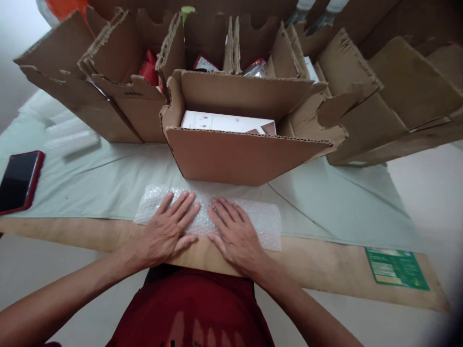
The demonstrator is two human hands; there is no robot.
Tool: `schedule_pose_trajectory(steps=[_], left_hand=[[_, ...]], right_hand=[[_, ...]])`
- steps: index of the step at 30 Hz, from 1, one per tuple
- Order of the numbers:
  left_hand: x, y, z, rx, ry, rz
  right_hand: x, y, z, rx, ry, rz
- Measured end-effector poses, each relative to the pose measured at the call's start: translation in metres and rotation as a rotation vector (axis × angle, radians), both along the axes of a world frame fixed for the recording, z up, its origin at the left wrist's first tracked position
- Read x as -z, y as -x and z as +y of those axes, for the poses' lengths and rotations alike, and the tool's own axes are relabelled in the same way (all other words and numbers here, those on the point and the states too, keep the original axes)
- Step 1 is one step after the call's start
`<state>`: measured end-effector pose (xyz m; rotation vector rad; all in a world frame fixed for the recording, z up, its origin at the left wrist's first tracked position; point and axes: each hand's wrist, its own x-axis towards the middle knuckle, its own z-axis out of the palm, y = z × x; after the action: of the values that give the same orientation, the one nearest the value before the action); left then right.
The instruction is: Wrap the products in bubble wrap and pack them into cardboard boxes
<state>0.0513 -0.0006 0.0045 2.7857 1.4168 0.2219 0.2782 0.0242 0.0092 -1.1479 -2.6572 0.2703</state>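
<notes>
A strip of clear bubble wrap (267,221) lies flat along the front of the table, across the edge of the pale green cloth. My left hand (170,229) rests palm down on its left half, fingers stretched out. On the middle and right of the strip my right hand (235,233) also lies flat, its fingers extended and close to the left ones. Neither hand grips anything. Just beyond the fingertips stands an open cardboard box (246,159) with a white printed carton (224,121) inside it.
Behind stand several open cardboard bins (125,115), some holding red or shiny packets. A phone in a red case (20,182) lies at the left, with rolled bubble wrap (72,142) behind it. A green printed packet (396,269) lies near the right front table edge.
</notes>
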Motion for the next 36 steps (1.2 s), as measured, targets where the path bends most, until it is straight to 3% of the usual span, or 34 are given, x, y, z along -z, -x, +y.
schedule_pose_trajectory(steps=[2, 4, 7, 9, 11, 13, 17, 21, 24, 27, 30, 33, 36], left_hand=[[0.006, 0.022, -0.008, -0.052, 0.01, 0.018], [0.008, 0.047, -0.019, -0.144, 0.014, 0.006], [0.004, 0.078, -0.028, -0.227, 0.032, -0.038], [-0.002, 0.089, -0.023, -0.269, 0.0, -0.082], [-0.01, 0.092, -0.008, -0.306, -0.063, -0.111], [-0.018, 0.089, 0.012, -0.296, -0.067, -0.088], [-0.032, 0.078, 0.05, -0.244, 0.087, 0.043], [-0.042, 0.074, 0.064, -0.274, 0.225, 0.12], [-0.055, 0.074, 0.055, -0.273, 0.189, 0.021], [-0.067, 0.074, 0.035, -0.298, -0.136, -0.201], [-0.062, 0.075, 0.013, -0.215, -0.375, -0.288], [-0.044, 0.086, -0.006, -0.074, -0.223, -0.188], [-0.039, 0.101, -0.021, -0.099, -0.045, -0.178]], right_hand=[[0.01, -0.029, -0.006, -0.013, -0.065, -0.047], [0.015, -0.076, -0.014, 0.049, -0.127, -0.077], [0.011, -0.147, -0.025, 0.268, -0.223, -0.101], [0.002, -0.174, -0.027, 0.394, -0.275, -0.057], [-0.01, -0.176, -0.024, 0.422, -0.288, 0.012], [-0.018, -0.16, -0.013, 0.378, -0.249, 0.041], [-0.017, -0.121, 0.019, 0.289, -0.117, -0.053], [-0.014, -0.114, 0.037, 0.228, -0.012, -0.073], [-0.034, -0.117, 0.031, 0.206, -0.073, 0.047], [-0.06, -0.117, 0.015, 0.17, -0.314, 0.228], [-0.064, -0.119, 0.0, 0.103, -0.459, 0.214], [-0.042, -0.132, -0.012, 0.027, -0.369, 0.038], [-0.026, -0.154, -0.022, 0.032, -0.219, -0.022]])
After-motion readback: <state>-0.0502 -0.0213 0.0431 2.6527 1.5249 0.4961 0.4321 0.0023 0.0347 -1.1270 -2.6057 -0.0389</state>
